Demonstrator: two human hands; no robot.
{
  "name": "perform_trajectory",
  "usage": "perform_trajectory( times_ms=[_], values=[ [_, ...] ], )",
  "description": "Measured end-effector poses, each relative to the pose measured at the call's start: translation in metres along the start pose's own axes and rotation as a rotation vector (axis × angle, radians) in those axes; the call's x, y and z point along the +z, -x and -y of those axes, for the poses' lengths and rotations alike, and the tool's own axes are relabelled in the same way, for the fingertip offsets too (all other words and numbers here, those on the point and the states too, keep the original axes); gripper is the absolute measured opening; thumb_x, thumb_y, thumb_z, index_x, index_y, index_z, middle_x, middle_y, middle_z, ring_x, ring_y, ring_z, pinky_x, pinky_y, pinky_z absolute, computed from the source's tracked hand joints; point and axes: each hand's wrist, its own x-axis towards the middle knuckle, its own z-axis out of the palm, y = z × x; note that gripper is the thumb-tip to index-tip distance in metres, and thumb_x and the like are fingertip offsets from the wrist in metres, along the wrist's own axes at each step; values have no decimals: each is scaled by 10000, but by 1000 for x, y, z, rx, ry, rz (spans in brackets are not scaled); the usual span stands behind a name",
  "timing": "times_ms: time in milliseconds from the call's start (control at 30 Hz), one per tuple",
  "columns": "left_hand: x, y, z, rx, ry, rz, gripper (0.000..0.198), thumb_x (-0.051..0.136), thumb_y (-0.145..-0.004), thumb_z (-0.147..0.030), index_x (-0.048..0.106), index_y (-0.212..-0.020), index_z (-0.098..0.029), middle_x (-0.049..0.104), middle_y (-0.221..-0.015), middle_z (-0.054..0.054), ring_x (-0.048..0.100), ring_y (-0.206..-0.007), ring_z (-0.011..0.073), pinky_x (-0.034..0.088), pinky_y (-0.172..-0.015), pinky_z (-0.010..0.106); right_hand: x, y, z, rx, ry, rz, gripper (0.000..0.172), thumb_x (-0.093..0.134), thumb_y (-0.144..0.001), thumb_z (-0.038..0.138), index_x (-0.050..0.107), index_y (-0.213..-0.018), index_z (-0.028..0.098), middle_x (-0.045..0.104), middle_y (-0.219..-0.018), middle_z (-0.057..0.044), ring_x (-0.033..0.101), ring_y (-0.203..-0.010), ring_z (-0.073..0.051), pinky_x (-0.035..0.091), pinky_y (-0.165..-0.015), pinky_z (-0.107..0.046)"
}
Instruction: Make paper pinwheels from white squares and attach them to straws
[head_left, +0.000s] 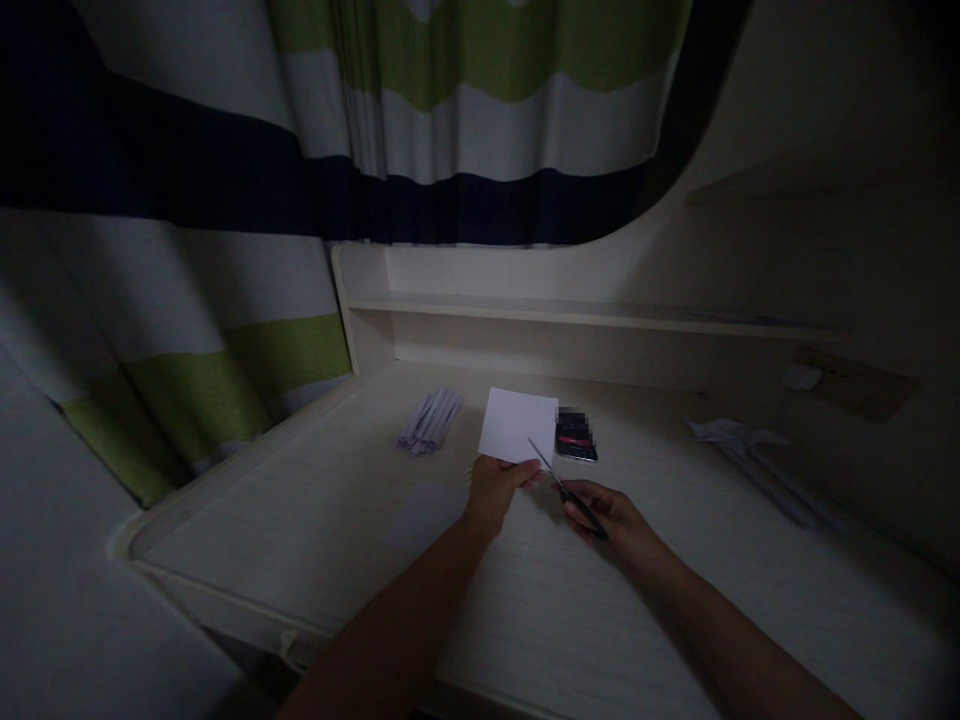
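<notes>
A square sheet of white paper (517, 425) is held up over the desk, its near edge pinched in my left hand (495, 490). My right hand (606, 515) grips the dark handles of a pair of scissors (581, 512). The blades point up and to the left and lie at the sheet's near right corner; whether they are parted or cutting is too small to tell. Just beyond the scissors lies a dark phone (576, 448) with a red band across it. Some small pale bits beside my left wrist are partly hidden.
A bundle of folded paper strips (431, 420) lies left of the sheet. Another pale sheet (424, 515) is flat near my left forearm. More folded paper (750, 465) lies at the right. A low shelf (525, 310) runs along the back, under striped curtains (480, 130).
</notes>
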Motion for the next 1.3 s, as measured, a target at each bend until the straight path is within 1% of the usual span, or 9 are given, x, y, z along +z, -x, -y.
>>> perform_trajectory(
  times_ms=[167,367,567,700,900,1100,1300],
  values=[
    [2,2,-4,-16,6,-11,209,684,-548,-327,671,-580,-121,650,-569,59,580,-531,147,419,-536,244,-1,-1,-1,18,22,-32,381,692,-556,391,616,-867,184,456,-524,54,345,-420,-50,240,-401,-201],
    [3,2,-4,-29,24,-5,208,685,-549,-308,676,-619,-112,654,-586,62,586,-550,155,413,-524,240,-4,-5,-9,8,29,-13,390,689,-566,394,612,-880,175,416,-464,74,290,-375,-37,210,-378,-194],
    [2,0,0,-38,-17,-20,232,681,-547,-343,673,-587,-114,654,-590,71,575,-546,147,420,-547,249,-7,-7,-14,24,-1,-23,393,697,-555,393,608,-870,175,450,-475,66,287,-354,-28,191,-359,-186],
    [2,1,0,-23,-8,-9,249,679,-548,-357,675,-607,-114,656,-600,73,575,-546,146,419,-548,248,-5,-5,-12,10,-17,-14,384,695,-562,389,604,-867,174,439,-467,71,275,-345,-22,185,-347,-181],
    [3,1,-2,-42,2,-4,224,678,-548,-331,672,-606,-114,655,-598,71,585,-562,157,424,-546,250,-1,-2,-7,12,6,-42,391,695,-554,405,605,-863,184,481,-530,51,325,-379,-33,238,-363,-189],
    [2,2,-3,-52,28,-8,224,685,-543,-324,669,-600,-108,648,-585,70,572,-544,146,417,-548,248,-1,-1,-6,8,-15,-17,411,695,-558,418,593,-876,178,451,-501,63,295,-364,-28,211,-357,-189],
    [3,1,-3,-43,101,8,208,697,-535,-294,664,-626,-110,638,-570,50,559,-521,130,408,-540,243,0,0,-1,11,-7,11,402,689,-566,413,588,-871,172,436,-485,66,299,-360,-33,204,-358,-193]
  ],
)
